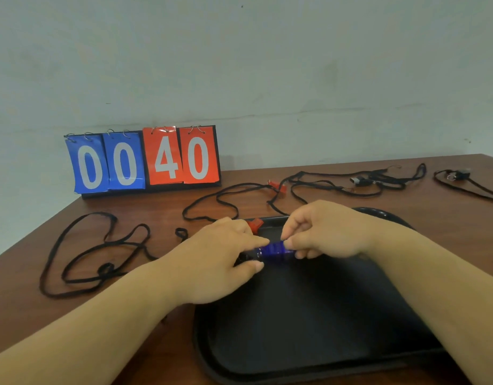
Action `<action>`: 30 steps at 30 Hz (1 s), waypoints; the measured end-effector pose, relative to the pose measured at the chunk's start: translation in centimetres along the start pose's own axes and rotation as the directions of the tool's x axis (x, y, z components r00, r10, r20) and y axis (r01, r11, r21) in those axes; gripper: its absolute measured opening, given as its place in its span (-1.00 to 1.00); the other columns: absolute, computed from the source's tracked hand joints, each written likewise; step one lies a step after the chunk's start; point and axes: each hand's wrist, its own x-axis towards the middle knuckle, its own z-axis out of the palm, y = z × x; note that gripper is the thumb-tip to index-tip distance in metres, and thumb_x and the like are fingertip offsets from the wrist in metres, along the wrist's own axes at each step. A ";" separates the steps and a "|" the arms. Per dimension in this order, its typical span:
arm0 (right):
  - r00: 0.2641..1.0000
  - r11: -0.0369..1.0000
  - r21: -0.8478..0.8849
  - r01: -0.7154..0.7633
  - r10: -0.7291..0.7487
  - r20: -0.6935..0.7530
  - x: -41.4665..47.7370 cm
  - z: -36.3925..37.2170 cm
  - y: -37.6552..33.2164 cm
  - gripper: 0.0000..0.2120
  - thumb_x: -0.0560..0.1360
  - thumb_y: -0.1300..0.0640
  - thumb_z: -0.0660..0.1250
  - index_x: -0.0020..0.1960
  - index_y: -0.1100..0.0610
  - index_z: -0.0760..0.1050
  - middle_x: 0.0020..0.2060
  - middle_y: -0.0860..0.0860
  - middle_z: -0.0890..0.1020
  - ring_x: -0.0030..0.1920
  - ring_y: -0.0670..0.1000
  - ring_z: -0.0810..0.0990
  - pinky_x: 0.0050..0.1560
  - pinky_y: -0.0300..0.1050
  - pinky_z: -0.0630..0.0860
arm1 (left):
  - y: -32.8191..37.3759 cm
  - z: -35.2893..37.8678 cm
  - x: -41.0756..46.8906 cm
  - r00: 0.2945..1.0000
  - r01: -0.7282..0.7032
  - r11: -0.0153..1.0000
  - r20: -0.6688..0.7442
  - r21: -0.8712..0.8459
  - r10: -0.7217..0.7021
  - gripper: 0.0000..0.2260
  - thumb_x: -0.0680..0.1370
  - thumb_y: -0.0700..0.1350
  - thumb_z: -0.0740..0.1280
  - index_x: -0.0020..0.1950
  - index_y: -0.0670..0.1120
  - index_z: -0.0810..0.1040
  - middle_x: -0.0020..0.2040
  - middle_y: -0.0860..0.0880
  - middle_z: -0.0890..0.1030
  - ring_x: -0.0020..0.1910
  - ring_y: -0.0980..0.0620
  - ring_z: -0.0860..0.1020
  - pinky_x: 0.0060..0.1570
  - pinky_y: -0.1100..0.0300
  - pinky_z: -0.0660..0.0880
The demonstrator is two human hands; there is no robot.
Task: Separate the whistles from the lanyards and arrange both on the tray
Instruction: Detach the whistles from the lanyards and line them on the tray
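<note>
A blue whistle (274, 250) is held over the far part of the black tray (309, 323). My left hand (225, 259) pinches its left end, where a dark clip shows, and my right hand (323, 232) grips its right end. A red whistle (255, 224) lies at the tray's far rim, just behind my left hand. Another red whistle (278, 187) lies further back on its black lanyard (225, 201). A loose black lanyard (95, 257) sprawls on the table to the left.
The brown table (162, 207) carries a flip scoreboard (145, 159) reading 00 40 against the wall. Tangled black lanyards (364, 182) with dark whistles lie at the back right, another (462, 179) near the right edge.
</note>
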 end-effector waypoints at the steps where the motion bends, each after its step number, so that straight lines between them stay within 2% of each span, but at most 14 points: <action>1: 1.000 1.000 0.022 -0.016 0.016 -0.026 0.2 0.2 0.1 -0.94 0.57 0.17 0.41 0.02 0.07 0.65 -0.16 0.02 0.75 -0.21 -0.12 0.74 -0.20 -0.28 0.63 | 0.1 0.0 0.1 1.000 0.008 1.000 -0.007 0.003 -0.008 -0.52 0.64 0.21 0.24 0.56 0.22 0.33 0.17 0.25 0.42 0.17 0.23 0.33 0.17 0.28 0.29; 4: 0.996 0.999 0.005 -0.035 0.036 -0.082 0.3 0.3 0.2 -0.91 0.57 0.15 0.40 0.06 0.03 0.62 -0.11 0.00 0.75 -0.13 -0.07 0.76 -0.11 -0.18 0.67 | 0.2 0.0 0.2 1.000 0.023 1.000 -0.015 -0.002 -0.024 -0.53 0.61 0.25 0.26 0.52 0.24 0.37 0.16 0.23 0.41 0.16 0.22 0.33 0.20 0.24 0.35; 7: 0.994 0.971 -0.237 0.020 -0.045 -0.099 0.3 -0.1 0.2 -0.74 0.48 0.05 0.48 0.16 -0.06 0.59 0.06 -0.12 0.64 0.05 -0.10 0.62 0.01 -0.19 0.53 | 0.3 -0.2 -0.1 0.998 0.013 1.000 -0.056 -0.022 -0.015 -0.64 0.60 0.25 0.28 0.40 0.28 0.46 0.21 0.24 0.37 0.22 0.20 0.29 0.30 0.12 0.35; 9: 0.992 0.945 -0.325 0.035 -0.071 -0.099 0.2 -0.1 0.1 -0.67 0.44 0.02 0.50 0.18 -0.10 0.56 0.11 -0.17 0.56 0.09 -0.15 0.53 -0.01 -0.23 0.44 | 0.5 -0.4 -0.3 0.999 0.019 1.000 -0.037 -0.018 -0.019 -0.67 0.60 0.26 0.27 0.36 0.30 0.47 0.33 0.23 0.33 0.35 0.17 0.23 0.41 0.05 0.25; 12: 0.985 0.934 -0.355 0.031 -0.088 -0.146 0.3 0.0 0.3 -0.73 0.44 0.04 0.51 0.08 -0.11 0.52 0.03 -0.17 0.54 -0.03 -0.15 0.51 -0.12 -0.27 0.42 | 0.8 -0.5 -0.2 0.999 0.040 0.999 0.035 0.011 -0.040 -0.62 0.62 0.29 0.22 0.43 0.34 0.41 0.55 0.20 0.18 0.54 0.10 0.04 0.53 -0.06 0.03; 15: 0.970 0.919 -0.393 0.027 -0.119 -0.212 0.6 0.2 0.4 -0.81 0.46 0.02 0.51 -0.07 -0.07 0.50 -0.10 -0.13 0.55 -0.12 -0.12 0.50 -0.20 -0.25 0.39 | 0.8 -0.6 0.2 0.994 0.059 0.998 0.086 0.020 -0.061 -0.57 0.61 0.34 0.16 0.49 0.37 0.34 0.63 0.18 0.06 0.62 0.04 -0.07 0.56 -0.14 -0.10; 18: 0.973 0.922 -0.388 0.011 -0.099 -0.208 0.8 0.4 0.4 -0.86 0.49 0.01 0.50 -0.11 -0.05 0.54 -0.14 -0.13 0.57 -0.11 -0.12 0.54 -0.09 -0.20 0.51 | 0.7 -0.4 0.6 0.989 0.087 0.995 0.116 0.042 -0.091 -0.52 0.60 0.38 0.12 0.52 0.37 0.29 0.66 0.17 0.01 0.64 0.01 -0.12 0.57 -0.16 -0.15; 20: 0.976 0.927 -0.375 0.011 -0.092 -0.200 0.9 0.6 0.4 -0.91 0.50 0.01 0.49 -0.07 -0.05 0.59 -0.12 -0.14 0.59 -0.08 -0.12 0.57 0.04 -0.13 0.57 | 0.6 -0.2 0.9 0.985 0.109 0.992 0.128 0.059 -0.116 -0.48 0.59 0.41 0.11 0.54 0.35 0.26 0.66 0.16 0.00 0.65 -0.01 -0.12 0.57 -0.17 -0.16; 22: 0.975 0.929 -0.368 0.026 -0.104 -0.195 1.0 0.7 0.4 -0.93 0.52 0.01 0.48 -0.01 -0.07 0.62 -0.09 -0.16 0.61 -0.06 -0.14 0.59 0.06 -0.18 0.55 | 0.4 -0.1 1.1 0.982 0.129 0.989 0.130 0.074 -0.138 -0.45 0.58 0.43 0.11 0.56 0.34 0.24 0.67 0.15 0.00 0.65 -0.03 -0.11 0.58 -0.19 -0.15; 27: 0.986 0.927 -0.375 0.024 -0.085 -0.146 1.5 0.8 0.2 -0.75 0.58 0.00 0.42 0.25 -0.10 0.59 0.04 -0.17 0.63 0.04 -0.14 0.59 0.10 -0.23 0.48 | 0.0 0.2 1.3 0.979 0.152 0.985 0.122 0.086 -0.162 -0.41 0.56 0.45 0.09 0.58 0.34 0.20 0.67 0.13 0.01 0.65 -0.04 -0.10 0.60 -0.23 -0.11; 30: 0.986 0.920 -0.390 0.038 -0.098 -0.136 1.4 0.8 0.3 -0.71 0.60 -0.01 0.38 0.32 -0.09 0.57 0.10 -0.15 0.64 0.09 -0.12 0.59 0.14 -0.22 0.48 | -0.1 0.4 1.4 0.980 0.151 0.985 0.115 0.086 -0.160 -0.40 0.56 0.46 0.09 0.58 0.34 0.18 0.67 0.12 0.01 0.65 -0.04 -0.10 0.60 -0.22 -0.12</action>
